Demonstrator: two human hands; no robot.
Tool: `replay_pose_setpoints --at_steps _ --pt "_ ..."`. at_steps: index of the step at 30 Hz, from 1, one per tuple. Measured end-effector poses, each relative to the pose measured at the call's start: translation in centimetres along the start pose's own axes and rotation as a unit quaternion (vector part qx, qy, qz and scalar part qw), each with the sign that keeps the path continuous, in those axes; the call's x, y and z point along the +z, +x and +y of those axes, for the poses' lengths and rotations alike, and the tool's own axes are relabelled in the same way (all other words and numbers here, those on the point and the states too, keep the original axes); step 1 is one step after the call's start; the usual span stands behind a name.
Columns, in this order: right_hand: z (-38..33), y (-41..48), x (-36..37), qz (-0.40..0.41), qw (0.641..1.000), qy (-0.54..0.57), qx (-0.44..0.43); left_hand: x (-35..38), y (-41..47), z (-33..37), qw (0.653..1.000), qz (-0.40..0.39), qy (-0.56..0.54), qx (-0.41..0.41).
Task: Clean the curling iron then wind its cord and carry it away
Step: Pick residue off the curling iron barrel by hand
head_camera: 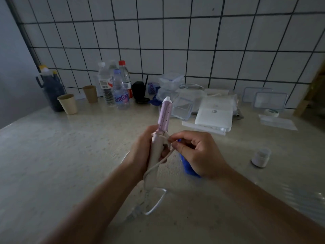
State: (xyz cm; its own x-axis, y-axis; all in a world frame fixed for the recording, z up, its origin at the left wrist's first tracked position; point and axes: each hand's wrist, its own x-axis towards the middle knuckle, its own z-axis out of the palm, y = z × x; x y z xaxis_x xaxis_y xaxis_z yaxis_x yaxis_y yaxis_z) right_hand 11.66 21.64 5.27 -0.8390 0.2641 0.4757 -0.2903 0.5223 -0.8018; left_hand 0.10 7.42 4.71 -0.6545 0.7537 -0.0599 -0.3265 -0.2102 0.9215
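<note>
The curling iron (164,114) has a lilac barrel and a cream handle and points up and away over the counter. My left hand (140,152) grips its handle. Its white cord (158,199) runs from the handle's base, loops on the counter and comes back up across the handle. My right hand (198,152) pinches that cord beside the handle with thumb and forefinger. A blue cloth (188,166) is tucked under my right palm; whether the hand holds it or it lies on the counter, I cannot tell.
A beige speckled counter (70,155) meets a white tiled wall. At the back stand a dark jug (52,90), two paper cups (67,103), water bottles (120,92), clear plastic boxes (182,107) and white packets (215,113). A small white jar (261,157) sits at the right.
</note>
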Motion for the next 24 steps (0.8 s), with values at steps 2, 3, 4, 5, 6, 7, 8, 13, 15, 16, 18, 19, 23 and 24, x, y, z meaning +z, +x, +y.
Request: replay_pose_setpoints --at_steps 2,3,4,5,6,7,8,13,15,16,18,19,23,24 --pt "0.3 0.0 0.1 -0.006 1.0 -0.004 0.001 0.2 0.0 0.0 1.0 -0.012 -0.028 0.004" --pt "0.3 0.0 0.1 -0.005 1.0 -0.004 -0.003 0.2 0.0 0.0 0.999 -0.012 -0.031 0.008" --pt "0.2 -0.1 0.1 -0.006 1.0 -0.003 -0.007 0.2 0.0 -0.1 1.0 -0.01 -0.027 0.011" --pt "0.0 0.0 0.0 -0.005 1.0 -0.002 -0.01 0.1 -0.1 -0.2 1.0 -0.012 -0.021 0.016" --pt "-0.3 0.0 -0.1 0.001 1.0 -0.002 -0.012 0.1 -0.2 -0.2 0.999 -0.019 -0.017 0.024" --pt "-0.4 0.1 -0.2 0.014 1.0 -0.003 -0.012 0.1 -0.2 -0.2 0.999 -0.028 -0.017 0.034" --pt "-0.5 0.2 -0.4 0.03 0.999 -0.006 -0.011 0.0 -0.3 -0.3 0.998 -0.039 -0.019 0.049" --pt "-1.0 -0.1 -0.5 0.024 1.0 -0.005 -0.016 -0.1 -0.3 0.0 0.995 -0.062 -0.016 0.081" --pt "-1.3 -0.2 -0.2 0.025 0.999 -0.015 -0.016 -0.2 -0.2 0.0 0.995 -0.061 -0.025 0.073" --pt "-1.3 -0.2 -0.3 0.034 0.999 -0.022 -0.017 -0.2 -0.2 0.0 0.996 -0.056 -0.02 0.069" --pt "-1.2 0.1 -0.6 0.047 0.999 -0.021 -0.014 -0.3 -0.2 0.0 0.997 -0.051 -0.016 0.059" --pt "-1.2 0.1 -0.8 0.05 0.998 -0.021 -0.012 -0.3 -0.2 -0.1 0.997 -0.052 -0.02 0.055" --pt "-1.6 -0.3 -0.4 0.013 0.999 -0.038 -0.024 -0.3 -0.2 -0.2 0.997 -0.056 -0.02 0.054" --pt "-1.8 -0.4 -0.3 0.002 0.999 -0.039 -0.025 -0.4 -0.2 -0.1 0.996 -0.06 -0.02 0.056"
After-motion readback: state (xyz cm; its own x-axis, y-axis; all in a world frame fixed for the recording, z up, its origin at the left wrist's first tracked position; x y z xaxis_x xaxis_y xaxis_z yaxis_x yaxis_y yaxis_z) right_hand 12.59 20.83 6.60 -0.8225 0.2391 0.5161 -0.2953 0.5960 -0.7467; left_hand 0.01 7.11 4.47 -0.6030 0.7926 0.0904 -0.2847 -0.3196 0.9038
